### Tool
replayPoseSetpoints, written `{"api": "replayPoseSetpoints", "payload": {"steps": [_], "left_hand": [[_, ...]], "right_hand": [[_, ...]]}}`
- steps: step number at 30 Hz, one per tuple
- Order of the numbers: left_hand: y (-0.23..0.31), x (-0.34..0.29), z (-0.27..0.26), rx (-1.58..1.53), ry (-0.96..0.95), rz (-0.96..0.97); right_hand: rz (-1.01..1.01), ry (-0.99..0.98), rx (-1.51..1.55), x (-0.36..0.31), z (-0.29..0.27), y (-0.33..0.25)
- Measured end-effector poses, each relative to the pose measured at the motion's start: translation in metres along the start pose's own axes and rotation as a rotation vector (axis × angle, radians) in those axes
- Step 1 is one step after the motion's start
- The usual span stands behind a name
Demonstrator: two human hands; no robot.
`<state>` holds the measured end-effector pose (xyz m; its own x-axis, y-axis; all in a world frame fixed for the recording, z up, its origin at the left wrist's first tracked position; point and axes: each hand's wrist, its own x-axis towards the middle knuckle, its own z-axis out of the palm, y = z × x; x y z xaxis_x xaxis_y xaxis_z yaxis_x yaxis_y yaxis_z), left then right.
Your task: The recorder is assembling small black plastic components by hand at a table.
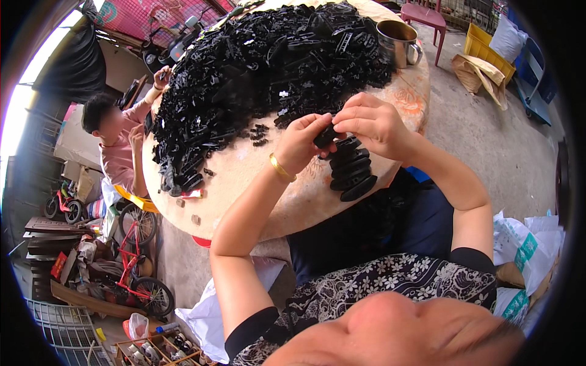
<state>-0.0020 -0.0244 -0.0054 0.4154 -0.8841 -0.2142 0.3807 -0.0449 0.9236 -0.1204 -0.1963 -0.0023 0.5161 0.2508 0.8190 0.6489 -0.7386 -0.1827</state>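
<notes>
Both hands meet over the near edge of a round table (244,183). My left hand (302,141), with a gold bangle on the wrist, and my right hand (369,122) together grip a small black plastic part (325,135). Just below them several finished oval black parts (352,169) lie in an overlapping row on the tabletop. A big heap of loose black plastic parts (268,67) covers most of the table beyond my hands.
A metal mug (398,41) stands at the table's far right. Another person in a pink top (119,152) sits at the left side, handling parts. A red stool (424,17), yellow crate (485,49), white sacks (525,244) and bicycles (131,268) surround the table.
</notes>
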Motion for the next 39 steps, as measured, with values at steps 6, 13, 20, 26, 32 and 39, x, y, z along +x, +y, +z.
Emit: {"api": "replayPoseSetpoints", "payload": {"steps": [6, 13, 20, 26, 32, 39], "left_hand": [[0.012, -0.011, 0.003, 0.156, -0.069, 0.012], [0.013, -0.014, 0.003, 0.673, 0.041, 0.271], [0.006, -0.012, 0.015, 0.990, 0.151, 0.450], [-0.007, -0.003, 0.007, 1.050, 0.100, 0.389], [-0.027, -0.014, 0.029, 1.214, -0.041, 0.522], [-0.017, 0.013, 0.022, 1.581, 0.308, 0.787]], "right_hand": [[-0.079, -0.053, -0.099, -0.002, -0.002, 0.001], [0.094, 0.070, 0.000, 0.003, 0.002, -0.004], [0.527, -0.106, 0.189, -0.007, 0.005, 0.010], [0.629, -0.132, 0.350, -0.015, 0.007, 0.024], [0.552, -0.178, 0.129, -0.018, -0.008, 0.045], [0.386, -0.265, -0.129, -0.027, 0.010, 0.054]]}}
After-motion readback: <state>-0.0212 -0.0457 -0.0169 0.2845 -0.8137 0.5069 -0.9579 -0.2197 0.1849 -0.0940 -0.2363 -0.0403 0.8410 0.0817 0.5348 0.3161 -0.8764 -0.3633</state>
